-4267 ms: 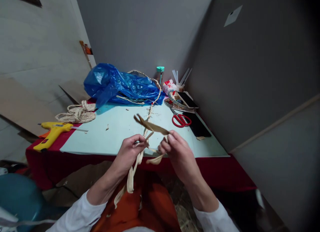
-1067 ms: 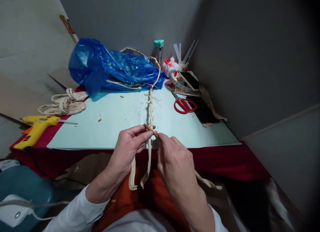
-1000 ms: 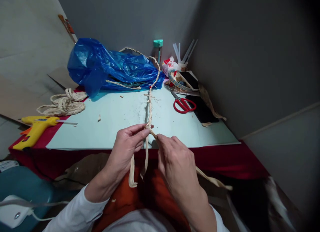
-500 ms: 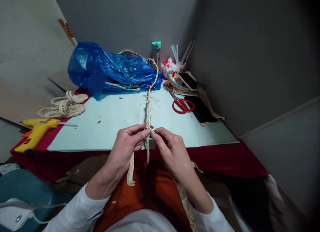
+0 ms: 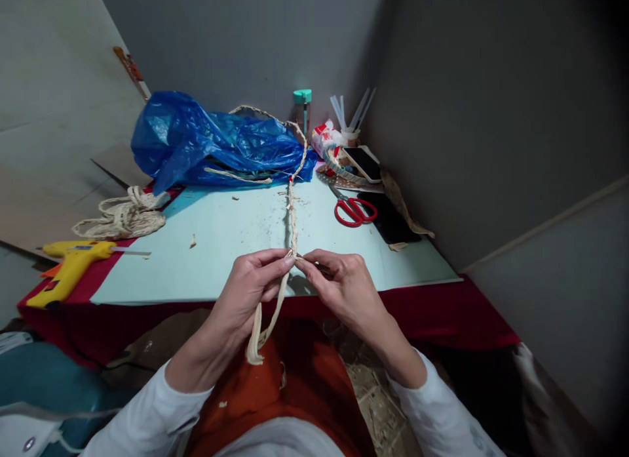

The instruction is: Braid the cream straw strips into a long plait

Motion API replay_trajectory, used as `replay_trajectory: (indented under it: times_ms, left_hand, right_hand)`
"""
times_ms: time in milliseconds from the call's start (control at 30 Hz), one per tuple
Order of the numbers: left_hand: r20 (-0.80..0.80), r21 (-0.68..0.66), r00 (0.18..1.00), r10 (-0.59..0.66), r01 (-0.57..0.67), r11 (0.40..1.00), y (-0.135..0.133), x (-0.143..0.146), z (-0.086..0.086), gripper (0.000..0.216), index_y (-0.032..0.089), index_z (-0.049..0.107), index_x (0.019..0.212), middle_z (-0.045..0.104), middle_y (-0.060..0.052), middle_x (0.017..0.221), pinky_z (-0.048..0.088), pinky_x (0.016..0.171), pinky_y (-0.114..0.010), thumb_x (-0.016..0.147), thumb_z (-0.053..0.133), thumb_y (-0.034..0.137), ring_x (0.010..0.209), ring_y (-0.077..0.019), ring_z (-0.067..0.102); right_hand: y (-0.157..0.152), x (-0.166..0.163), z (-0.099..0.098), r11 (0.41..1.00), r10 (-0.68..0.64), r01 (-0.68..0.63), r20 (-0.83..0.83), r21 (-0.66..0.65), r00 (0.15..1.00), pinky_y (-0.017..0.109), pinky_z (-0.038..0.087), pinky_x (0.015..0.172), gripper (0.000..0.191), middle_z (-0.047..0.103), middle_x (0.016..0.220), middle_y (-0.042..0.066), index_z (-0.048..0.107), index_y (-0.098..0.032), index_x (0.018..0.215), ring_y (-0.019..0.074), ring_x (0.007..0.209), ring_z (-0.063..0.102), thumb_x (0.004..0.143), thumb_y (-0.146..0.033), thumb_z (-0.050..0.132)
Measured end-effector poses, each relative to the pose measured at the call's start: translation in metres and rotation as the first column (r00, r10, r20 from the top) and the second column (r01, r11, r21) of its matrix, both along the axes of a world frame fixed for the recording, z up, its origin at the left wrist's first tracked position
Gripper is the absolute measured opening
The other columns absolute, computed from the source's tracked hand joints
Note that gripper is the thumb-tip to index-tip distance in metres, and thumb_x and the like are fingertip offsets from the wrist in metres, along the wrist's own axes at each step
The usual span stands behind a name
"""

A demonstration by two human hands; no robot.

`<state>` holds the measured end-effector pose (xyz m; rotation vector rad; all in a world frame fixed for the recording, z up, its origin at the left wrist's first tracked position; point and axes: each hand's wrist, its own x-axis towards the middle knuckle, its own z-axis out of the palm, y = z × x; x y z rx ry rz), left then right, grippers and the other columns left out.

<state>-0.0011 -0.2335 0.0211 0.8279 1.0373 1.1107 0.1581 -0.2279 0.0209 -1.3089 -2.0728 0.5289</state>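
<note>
A pale plaited cord of dried plant fibre (image 5: 293,214) runs from the back of the table toward me, over the edge of the blue bag, to my fingers. My left hand (image 5: 255,280) pinches its near end between thumb and forefinger. Close beside it, my right hand (image 5: 341,283) is also closed, thumb and forefinger pinching a strand at the same end. Loose flat strands (image 5: 255,339) hang below my left hand, over the orange cloth on my lap. The fingertips partly hide where the strands cross.
A blue plastic bag (image 5: 221,142) lies at the back. Red-handled scissors (image 5: 355,211) and a dark flat device (image 5: 393,221) are at right, near a phone (image 5: 362,163). Woven slippers (image 5: 122,214) and a yellow glue gun (image 5: 73,263) sit left. A green-lidded jar (image 5: 302,109) stands behind.
My right hand has moved slightly right, drawing a strand outward. The loose strand under the plait has shifted left toward the other hanging one. The camera view has shifted slightly.
</note>
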Motion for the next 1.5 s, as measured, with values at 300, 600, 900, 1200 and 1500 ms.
replay_trajectory:
  times_ms: [300,600,900,1200,1500]
  left_hand:
    - [0.038,-0.033,0.999,0.016,-0.015,0.999,-0.002,0.001,0.002,0.022,0.007,0.072,0.086,0.034,0.009,0.050,0.010,0.037,-0.012,0.070,0.074,0.022,0.041,0.0017,0.017]
    - [-0.200,0.110,0.974,0.102,-0.082,0.991,-0.005,0.017,-0.005,0.018,0.012,0.073,0.085,0.063,-0.001,0.064,0.019,0.038,-0.016,0.072,0.070,0.024,0.041,-0.0009,0.027]
    - [-0.269,0.203,0.931,0.246,-0.195,0.960,-0.009,0.031,-0.004,0.016,0.013,0.074,0.083,0.059,0.003,0.054,0.036,0.048,-0.020,0.071,0.069,0.022,0.047,-0.0081,0.045]
    - [-0.063,0.117,0.983,0.172,-0.163,0.980,-0.015,0.025,-0.009,0.016,0.016,0.074,0.086,0.070,-0.001,0.075,0.044,0.065,-0.017,0.071,0.072,0.023,0.071,-0.0103,0.059]
    - [0.031,0.052,0.992,0.123,-0.125,0.991,-0.014,0.012,0.001,0.019,0.011,0.072,0.086,0.072,-0.005,0.077,0.047,0.065,-0.019,0.069,0.074,0.021,0.068,-0.0114,0.063]
  right_hand:
    - [0.000,0.002,0.001,0.912,-0.138,-0.032,0.380,0.408,0.915,0.030,0.017,0.053,0.026,0.063,0.063,0.002,0.063,-0.020,0.072,0.0142,0.061,0.051,0.092,-0.025,0.047]
    - [-0.016,-0.003,0.006,0.940,-0.227,0.078,0.440,0.332,0.869,0.029,0.016,0.052,0.014,0.062,0.065,0.003,0.059,-0.019,0.077,0.0161,0.059,0.050,0.088,-0.019,0.051]
    - [-0.029,-0.023,0.004,0.910,-0.332,0.151,0.459,0.386,0.824,0.031,0.017,0.051,0.014,0.059,0.062,0.006,0.054,-0.018,0.078,0.0194,0.061,0.055,0.088,-0.014,0.045]
    - [-0.041,-0.033,-0.007,0.891,-0.339,0.133,0.443,0.434,0.830,0.033,0.034,0.055,0.015,0.058,0.069,0.006,0.054,-0.016,0.083,0.0215,0.067,0.053,0.082,-0.004,0.045]
    - [-0.066,-0.036,-0.013,0.943,-0.177,0.091,0.251,0.319,0.952,0.040,0.049,0.079,0.029,0.064,0.101,0.016,0.056,-0.008,0.116,0.0267,0.092,0.057,0.090,-0.021,0.050]
